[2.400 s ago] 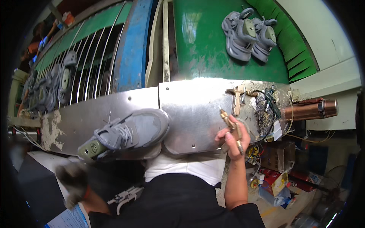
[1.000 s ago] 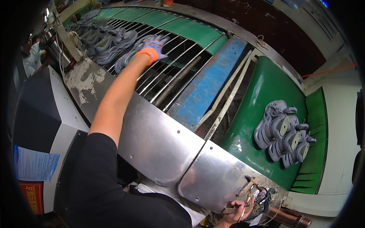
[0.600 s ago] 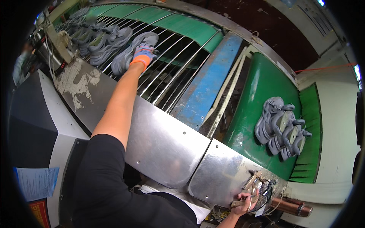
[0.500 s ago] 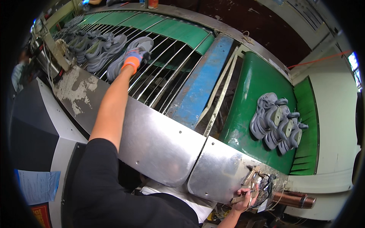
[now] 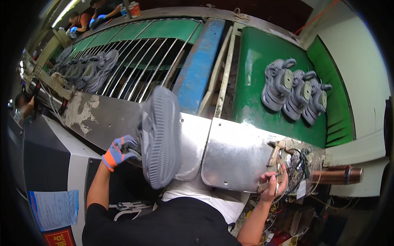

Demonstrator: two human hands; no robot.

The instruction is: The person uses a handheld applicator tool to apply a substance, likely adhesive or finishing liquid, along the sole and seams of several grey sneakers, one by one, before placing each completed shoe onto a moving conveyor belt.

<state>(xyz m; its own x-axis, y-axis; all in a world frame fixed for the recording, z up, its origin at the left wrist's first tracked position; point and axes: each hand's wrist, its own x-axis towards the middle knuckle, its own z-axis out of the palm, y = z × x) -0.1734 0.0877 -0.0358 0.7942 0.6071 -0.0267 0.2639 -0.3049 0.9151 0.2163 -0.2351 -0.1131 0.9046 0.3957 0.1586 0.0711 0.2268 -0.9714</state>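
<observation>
My left hand (image 5: 121, 151), in a grey-blue and orange glove, is closed on a grey shoe (image 5: 162, 135). It holds the shoe up over the near metal edge, with the ridged sole turned to the right. The shoe's upper is mostly hidden. At the lower right my bare right hand (image 5: 274, 184) has its fingers curled round a tan and metallic tool (image 5: 281, 175), whose exact kind I cannot make out. Beside it, a hammer-shaped tool (image 5: 276, 153) and dark wires lie on the worn end of the metal plate (image 5: 234, 156).
Grey shoes (image 5: 98, 69) stand in a row on the metal rollers (image 5: 143, 61) at left. More shoes (image 5: 301, 92) sit on the green belt (image 5: 250, 82) before a green flap curtain (image 5: 334, 98). A copper-coloured cylinder (image 5: 340, 175) juts out at right. Co-workers with blue gloves (image 5: 98, 18) are at far left.
My left hand has brought the grey shoe off the rollers, toward me and up over the metal edge. My right hand stays by the tools. The view has shifted, bringing co-workers into sight.
</observation>
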